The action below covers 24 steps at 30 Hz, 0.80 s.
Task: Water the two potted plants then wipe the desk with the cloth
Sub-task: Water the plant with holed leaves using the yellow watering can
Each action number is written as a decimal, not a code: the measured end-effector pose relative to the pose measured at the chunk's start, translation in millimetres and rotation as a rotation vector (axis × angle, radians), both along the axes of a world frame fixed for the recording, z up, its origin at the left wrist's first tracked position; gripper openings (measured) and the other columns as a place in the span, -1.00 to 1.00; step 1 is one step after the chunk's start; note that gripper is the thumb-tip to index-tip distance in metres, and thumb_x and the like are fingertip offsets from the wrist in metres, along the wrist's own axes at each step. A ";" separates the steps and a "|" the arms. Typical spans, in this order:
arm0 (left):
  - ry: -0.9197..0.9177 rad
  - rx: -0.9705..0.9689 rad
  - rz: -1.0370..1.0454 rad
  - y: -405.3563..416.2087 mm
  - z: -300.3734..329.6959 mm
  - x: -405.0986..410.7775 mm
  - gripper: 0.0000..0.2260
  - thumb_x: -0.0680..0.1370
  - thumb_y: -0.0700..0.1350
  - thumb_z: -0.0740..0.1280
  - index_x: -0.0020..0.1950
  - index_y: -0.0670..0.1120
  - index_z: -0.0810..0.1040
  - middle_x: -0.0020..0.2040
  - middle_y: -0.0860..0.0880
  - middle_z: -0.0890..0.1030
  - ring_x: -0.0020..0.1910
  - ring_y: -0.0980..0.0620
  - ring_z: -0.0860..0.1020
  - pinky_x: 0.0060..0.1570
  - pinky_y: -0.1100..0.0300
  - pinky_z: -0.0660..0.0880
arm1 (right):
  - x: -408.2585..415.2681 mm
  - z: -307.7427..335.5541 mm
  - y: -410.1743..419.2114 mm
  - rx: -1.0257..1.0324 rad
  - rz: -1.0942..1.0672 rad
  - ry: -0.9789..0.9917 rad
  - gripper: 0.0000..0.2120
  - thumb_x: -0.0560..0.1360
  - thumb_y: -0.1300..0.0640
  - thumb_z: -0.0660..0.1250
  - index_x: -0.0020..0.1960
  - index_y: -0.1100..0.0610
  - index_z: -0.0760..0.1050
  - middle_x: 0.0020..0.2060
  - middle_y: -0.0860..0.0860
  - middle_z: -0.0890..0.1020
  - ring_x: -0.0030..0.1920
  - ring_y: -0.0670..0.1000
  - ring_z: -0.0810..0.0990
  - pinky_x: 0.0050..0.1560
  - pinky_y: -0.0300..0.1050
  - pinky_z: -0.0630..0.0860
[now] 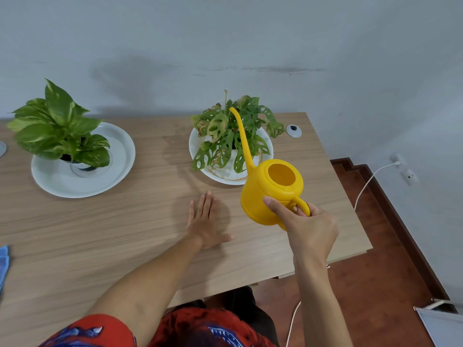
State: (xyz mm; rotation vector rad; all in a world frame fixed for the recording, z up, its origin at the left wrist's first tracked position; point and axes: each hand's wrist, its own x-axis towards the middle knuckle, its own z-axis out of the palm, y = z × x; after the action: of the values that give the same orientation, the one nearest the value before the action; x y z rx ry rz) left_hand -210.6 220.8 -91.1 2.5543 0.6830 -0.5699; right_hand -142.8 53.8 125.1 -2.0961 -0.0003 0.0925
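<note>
My right hand [307, 221] grips the handle of a yellow watering can [271, 194], held above the wooden desk [125, 234]. Its long thin spout reaches up over the right potted plant [233, 131], a holey-leaved plant standing in a white saucer [195, 151]. No water stream is visible. My left hand [206, 221] lies flat on the desk, palm down, fingers apart, holding nothing. The left potted plant [57, 126], with broad variegated leaves, stands in a wider white saucer [100, 176] at the far left. A blue cloth [3, 264] shows at the left edge, mostly cut off.
The desk stands against a grey wall. A round cable grommet [294, 131] sits near the desk's back right corner. The right desk edge drops to a reddish floor, where a white cable [368, 181] runs to a wall socket.
</note>
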 end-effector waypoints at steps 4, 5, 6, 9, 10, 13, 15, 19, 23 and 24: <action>-0.001 0.006 -0.010 -0.5 -0.7 0.0 0.18 0.37 0.59 0.15 0.57 -0.12 -0.43 0.54 -0.09 -0.52 0.50 -0.04 -0.53 0.45 -0.16 -0.50 | 0.8 0.1 2.7 0.008 -0.001 0.010 -0.51 0.01 -0.38 0.62 -0.44 0.01 0.58 -0.47 -0.07 0.66 -0.23 -0.08 0.71 -0.17 0.16 0.66; -0.004 0.008 -0.011 -0.4 -1.0 -0.1 0.19 0.37 0.59 0.14 0.57 -0.12 -0.43 0.54 -0.09 -0.52 0.50 -0.04 -0.53 0.45 -0.16 -0.50 | 1.0 0.7 3.6 0.011 0.004 0.011 -0.51 0.02 -0.37 0.63 -0.44 0.01 0.58 -0.45 -0.07 0.67 -0.23 -0.10 0.71 -0.16 0.16 0.66; -0.005 0.008 -0.012 -0.4 -1.0 -0.3 0.19 0.37 0.60 0.13 0.57 -0.12 -0.44 0.54 -0.10 -0.52 0.50 -0.05 -0.53 0.45 -0.17 -0.49 | 1.3 1.2 4.6 0.010 0.007 0.010 -0.52 0.03 -0.36 0.63 -0.42 0.01 0.59 -0.44 -0.06 0.68 -0.22 -0.12 0.71 -0.15 0.15 0.67; -0.012 0.010 -0.016 -0.9 -0.5 -1.1 0.18 0.37 0.59 0.15 0.56 -0.11 -0.46 0.53 -0.09 -0.53 0.49 -0.04 -0.54 0.44 -0.16 -0.51 | 2.5 4.1 8.0 -0.008 0.005 0.006 -0.54 0.06 -0.32 0.65 -0.40 0.02 0.60 -0.43 -0.07 0.68 -0.23 -0.12 0.70 -0.14 0.15 0.67; -0.018 0.009 -0.014 -0.9 -0.5 -1.3 0.18 0.38 0.58 0.16 0.56 -0.11 -0.46 0.53 -0.09 -0.53 0.49 -0.03 -0.54 0.44 -0.15 -0.51 | 3.5 4.7 9.1 -0.010 0.004 0.007 -0.54 0.06 -0.31 0.65 -0.40 0.03 0.60 -0.43 -0.07 0.68 -0.24 -0.11 0.70 -0.14 0.15 0.67; -0.031 0.003 -0.008 -0.7 -1.2 -2.1 0.18 0.38 0.57 0.17 0.55 -0.09 -0.47 0.54 -0.08 -0.53 0.47 -0.01 -0.56 0.45 -0.15 -0.51 | 6.9 4.7 11.5 -0.019 -0.001 0.003 -0.50 0.06 -0.33 0.64 -0.39 0.06 0.59 -0.43 -0.07 0.68 -0.23 -0.11 0.70 -0.13 0.16 0.67; -0.028 -0.002 -0.007 -0.9 -1.3 -1.9 0.19 0.37 0.58 0.17 0.55 -0.09 -0.47 0.53 -0.07 -0.54 0.47 -0.01 -0.57 0.45 -0.15 -0.51 | 9.6 4.6 12.8 -0.011 -0.002 -0.001 -0.50 0.07 -0.34 0.64 -0.39 0.06 0.59 -0.42 -0.08 0.67 -0.23 -0.10 0.70 -0.13 0.17 0.67; -0.013 0.004 -0.003 -1.3 -0.7 -0.6 0.19 0.36 0.59 0.15 0.56 -0.10 -0.46 0.53 -0.08 -0.54 0.48 -0.02 -0.55 0.46 -0.17 -0.50 | 16.2 5.7 16.0 -0.002 -0.013 -0.003 -0.51 0.07 -0.32 0.66 -0.38 0.06 0.59 -0.41 -0.06 0.67 -0.22 -0.05 0.70 -0.11 0.18 0.67; -0.012 0.001 0.010 -1.5 -0.1 -0.4 0.19 0.36 0.58 0.17 0.57 -0.10 -0.45 0.53 -0.08 -0.53 0.49 -0.03 -0.54 0.47 -0.17 -0.48 | 22.9 8.9 19.7 -0.008 -0.023 -0.005 -0.52 0.06 -0.32 0.65 -0.39 0.02 0.57 -0.40 -0.07 0.66 -0.22 -0.04 0.69 -0.09 0.18 0.67; -0.011 0.004 0.010 -1.8 0.4 -0.2 0.19 0.37 0.57 0.17 0.57 -0.11 -0.45 0.54 -0.08 -0.53 0.49 -0.03 -0.54 0.47 -0.17 -0.48 | 24.7 9.8 20.7 -0.005 -0.022 -0.004 -0.55 0.06 -0.31 0.66 -0.40 -0.01 0.55 -0.39 -0.10 0.65 -0.22 -0.07 0.68 -0.07 0.18 0.67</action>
State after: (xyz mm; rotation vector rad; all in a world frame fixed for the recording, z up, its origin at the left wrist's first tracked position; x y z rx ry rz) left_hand -210.9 219.0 -90.7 2.5542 0.6934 -0.5511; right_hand -118.1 74.5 135.0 -2.1005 0.0207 0.0749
